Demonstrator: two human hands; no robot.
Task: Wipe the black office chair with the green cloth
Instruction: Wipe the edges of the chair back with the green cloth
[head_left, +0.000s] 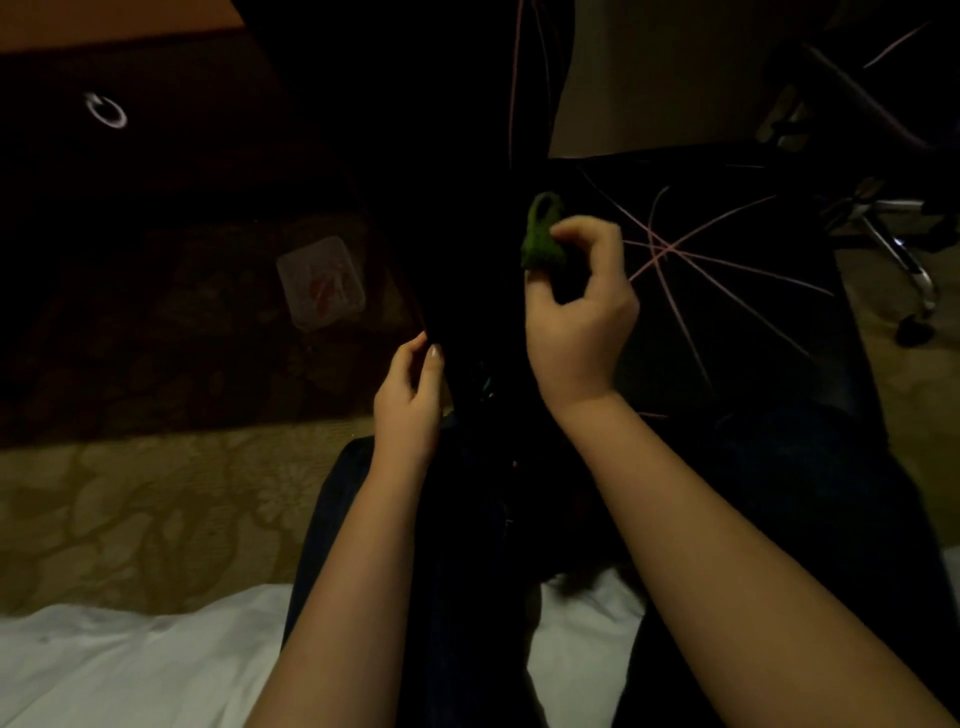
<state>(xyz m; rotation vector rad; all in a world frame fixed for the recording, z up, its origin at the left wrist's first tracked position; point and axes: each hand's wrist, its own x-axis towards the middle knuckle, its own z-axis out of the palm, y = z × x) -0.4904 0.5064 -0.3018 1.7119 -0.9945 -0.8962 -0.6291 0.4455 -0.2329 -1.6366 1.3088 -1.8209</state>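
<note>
Hands work either side of the black office chair (467, 260), whose dark panel stands upright between them above the patterned carpet (156, 338); left hand (410, 395) curls thumb and fingers round the panel's near edge, probably to steady it; right hand (576, 312) pinches the bunched green cloth (540, 239) against the panel's right face, placed for rubbing; a small clear packet (320, 283) lies on the carpet, its contents too dim to tell.

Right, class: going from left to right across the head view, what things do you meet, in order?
White ring → plastic packet → left hand gripping the black office chair by its edge → right hand pinching the green cloth → chrome chair leg.
</note>
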